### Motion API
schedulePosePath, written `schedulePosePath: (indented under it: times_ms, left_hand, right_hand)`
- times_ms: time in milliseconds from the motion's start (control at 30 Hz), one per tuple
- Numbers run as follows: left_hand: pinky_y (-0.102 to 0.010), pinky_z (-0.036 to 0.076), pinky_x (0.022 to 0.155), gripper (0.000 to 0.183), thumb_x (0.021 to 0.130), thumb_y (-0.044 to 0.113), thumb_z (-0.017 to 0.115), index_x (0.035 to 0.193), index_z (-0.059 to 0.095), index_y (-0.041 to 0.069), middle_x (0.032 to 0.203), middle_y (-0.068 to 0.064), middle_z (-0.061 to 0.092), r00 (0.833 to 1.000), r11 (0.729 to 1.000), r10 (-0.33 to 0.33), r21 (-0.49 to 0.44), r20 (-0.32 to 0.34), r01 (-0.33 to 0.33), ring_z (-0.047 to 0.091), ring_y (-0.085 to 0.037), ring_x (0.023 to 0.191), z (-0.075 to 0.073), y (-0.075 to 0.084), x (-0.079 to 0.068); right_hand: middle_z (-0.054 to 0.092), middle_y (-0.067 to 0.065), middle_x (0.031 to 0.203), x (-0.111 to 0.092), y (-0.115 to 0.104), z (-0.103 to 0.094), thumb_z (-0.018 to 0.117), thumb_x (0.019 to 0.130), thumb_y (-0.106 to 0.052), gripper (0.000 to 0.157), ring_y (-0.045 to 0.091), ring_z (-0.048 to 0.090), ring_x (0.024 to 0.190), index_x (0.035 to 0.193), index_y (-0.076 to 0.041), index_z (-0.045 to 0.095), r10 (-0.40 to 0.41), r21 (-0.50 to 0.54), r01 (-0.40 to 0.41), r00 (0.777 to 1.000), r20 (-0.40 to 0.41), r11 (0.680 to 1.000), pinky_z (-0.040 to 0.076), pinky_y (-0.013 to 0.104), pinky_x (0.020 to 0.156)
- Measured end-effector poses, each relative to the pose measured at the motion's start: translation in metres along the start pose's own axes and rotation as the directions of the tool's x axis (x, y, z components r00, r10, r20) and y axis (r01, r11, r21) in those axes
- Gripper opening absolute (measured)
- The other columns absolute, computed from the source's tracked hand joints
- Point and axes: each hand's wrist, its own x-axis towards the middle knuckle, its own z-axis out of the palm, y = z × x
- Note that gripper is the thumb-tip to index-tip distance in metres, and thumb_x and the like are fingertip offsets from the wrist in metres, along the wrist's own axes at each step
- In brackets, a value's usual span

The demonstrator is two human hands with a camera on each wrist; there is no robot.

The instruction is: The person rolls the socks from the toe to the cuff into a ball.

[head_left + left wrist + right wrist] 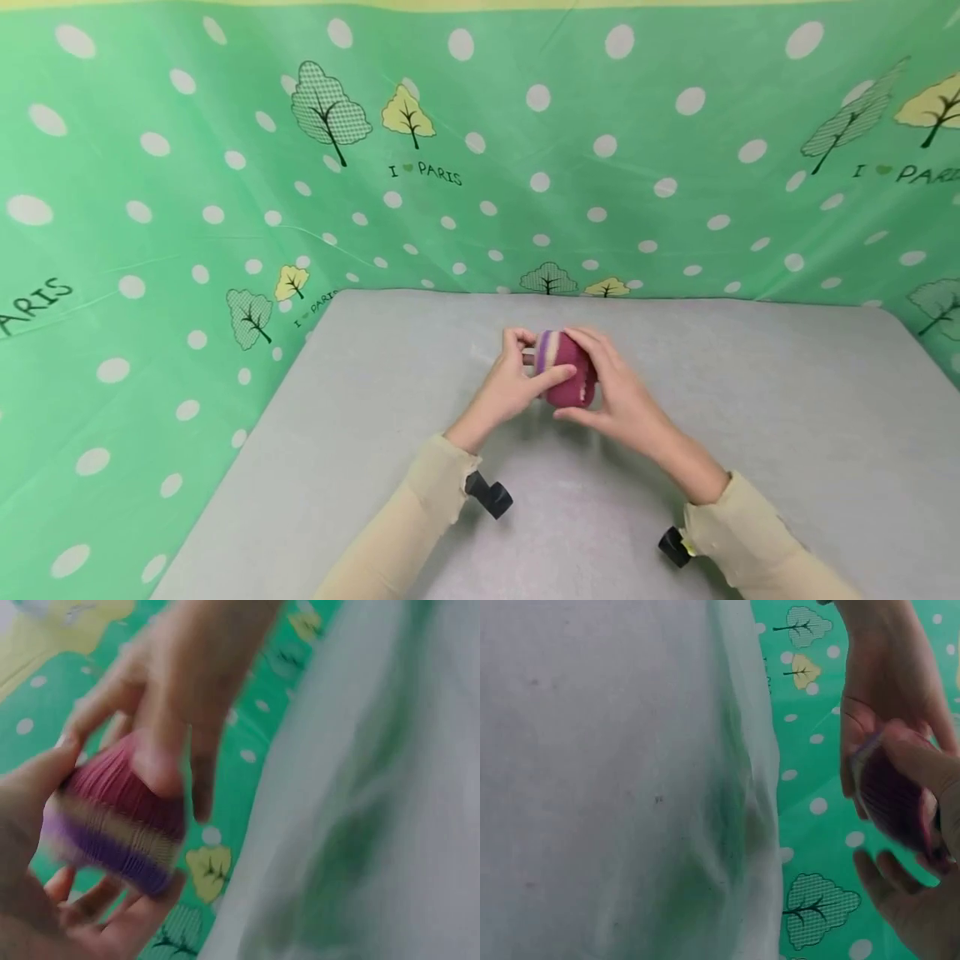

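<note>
A rolled-up ribbed knit sock (pixel 567 350), maroon with cream and purple bands, is held between both hands above the grey table. My left hand (pixel 510 385) grips its striped side, thumb across the maroon front and fingers behind. On the other side my right hand (pixel 618 400) curves round the maroon end, fingers over the top and thumb near the bottom. In the left wrist view the sock (pixel 124 799) shows its stripes between the hands, partly blurred. From the right wrist the sock (pixel 889 795) looks dark, its far side covered by fingers.
The grey tabletop (pixel 360 400) spreads under and around both hands. Behind it and at the left hangs a green curtain (pixel 480 225) with white dots and printed trees. A black wrist camera (pixel 489 495) sits by the left sleeve, another black camera (pixel 675 547) by the right sleeve.
</note>
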Motion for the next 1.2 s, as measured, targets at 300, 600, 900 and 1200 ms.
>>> schedulePosePath:
  times_ms: [300,600,900,1200]
  left_hand:
    - [-0.044,0.050,0.104,0.091,0.080,0.013,0.082,0.155,0.031,0.026,0.156,-0.009,0.037,0.951,0.969,0.106,0.186,0.291,-0.165,0.057,-0.034,0.125,-0.001,-0.013,0.037]
    - [-0.043,0.043,0.112,0.084,0.078,0.040,0.083,0.149,0.043,0.021,0.150,-0.004,0.052,0.968,0.800,0.001,0.581,0.249,-0.151,0.051,-0.024,0.135,0.017,-0.032,0.061]
    - [-0.055,0.019,0.123,0.088,0.089,0.046,0.070,0.159,0.022,0.025,0.168,-0.003,0.018,0.990,0.748,0.068,0.651,0.121,-0.131,0.020,-0.031,0.154,-0.029,-0.039,0.048]
    - [-0.083,-0.001,0.108,0.116,0.069,0.093,0.049,0.158,-0.002,0.040,0.167,-0.004,-0.020,0.991,0.393,0.052,0.915,-0.123,0.093,-0.011,-0.053,0.150,-0.084,-0.066,0.034]
  right_hand:
    - [0.039,0.023,0.150,0.015,0.052,-0.020,0.083,0.080,-0.017,0.095,0.040,0.050,0.127,0.156,-0.010,0.025,0.197,0.165,-0.242,0.949,0.247,0.956,0.050,0.054,0.100]
    - [0.029,0.033,0.156,0.018,0.089,-0.020,0.078,0.085,-0.036,0.093,0.053,0.030,0.142,0.154,-0.001,0.028,0.248,-0.058,-0.246,0.878,0.409,0.967,0.028,0.069,0.113]
    - [0.009,0.020,0.167,-0.004,0.094,-0.074,0.067,0.093,-0.043,0.097,0.047,0.009,0.152,0.161,-0.014,0.005,0.263,-0.200,-0.213,0.926,0.270,0.956,0.011,0.073,0.116]
    - [-0.018,0.025,0.164,-0.048,0.122,-0.147,0.062,0.083,-0.069,0.117,0.054,-0.023,0.146,0.160,-0.017,-0.010,0.422,-0.621,-0.324,0.907,0.011,0.714,-0.007,0.092,0.091]
